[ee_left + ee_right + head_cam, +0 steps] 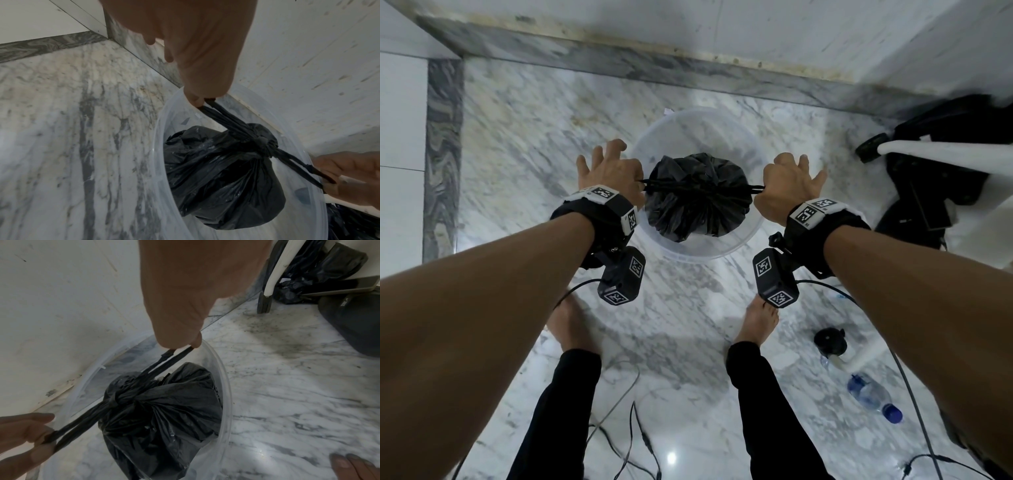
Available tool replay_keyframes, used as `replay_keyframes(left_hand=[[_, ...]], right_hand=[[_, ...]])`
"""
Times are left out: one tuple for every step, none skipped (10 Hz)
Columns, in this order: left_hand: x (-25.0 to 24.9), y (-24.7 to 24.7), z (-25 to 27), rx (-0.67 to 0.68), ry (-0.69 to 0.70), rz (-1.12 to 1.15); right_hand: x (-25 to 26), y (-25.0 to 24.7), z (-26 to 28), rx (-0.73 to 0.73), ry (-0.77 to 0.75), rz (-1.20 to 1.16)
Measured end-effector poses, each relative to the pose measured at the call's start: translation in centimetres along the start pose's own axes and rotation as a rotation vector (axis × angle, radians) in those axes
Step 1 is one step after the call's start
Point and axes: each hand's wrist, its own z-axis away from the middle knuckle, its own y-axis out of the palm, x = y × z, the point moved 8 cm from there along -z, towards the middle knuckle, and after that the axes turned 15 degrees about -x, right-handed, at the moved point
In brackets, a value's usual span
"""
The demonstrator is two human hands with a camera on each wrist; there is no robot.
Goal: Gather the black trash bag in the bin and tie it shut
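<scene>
While the black trash bag (697, 198) sits gathered inside the clear bin (753, 236), the left hand (613, 173) at 9 o'clock and right hand (787, 185) at 3 o'clock each pinch a taut tie strand. Wall base (654, 65) runs at 12 o'clock; open marble floor (517, 144) lies left. Black bags (941, 178) crowd 2 o'clock, bottles (873, 397) 5 o'clock.

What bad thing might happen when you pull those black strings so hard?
1. The left hand and right hand pinch the thin, stretched bag ends and pull them apart; the plastic might snap or tear near the knot.
2. Only fingertips hold each end, so one could slip free and the knot may loosen.
3. The trash bag sits loose in the light clear bin; an uneven tug might tip it.
</scene>
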Motion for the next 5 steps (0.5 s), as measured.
replay_keyframes(left_hand=[[-0.1, 0.0, 0.0, 0.013, -0.009, -0.002], [-0.1, 0.1, 0.2, 0.037, -0.032, 0.005], [0.0, 0.0, 0.6, 0.085, -0.073, 0.062], [0.3, -1.5, 0.9, 0.059, -0.081, 0.125], [0.7, -3.8, 1.4, 0.046, -0.12, 0.172]], right_hand=[[0.0, -0.2, 0.0, -0.012, -0.003, 0.007], [0.4, -0.3, 0.0, -0.033, -0.007, 0.01], [0.6, -1.0, 0.5, -0.022, 0.007, -0.044], [0.7, -2.7, 0.9, -0.045, 0.009, -0.143], [0.4, -5.0, 1.6, -0.085, 0.04, -0.219]])
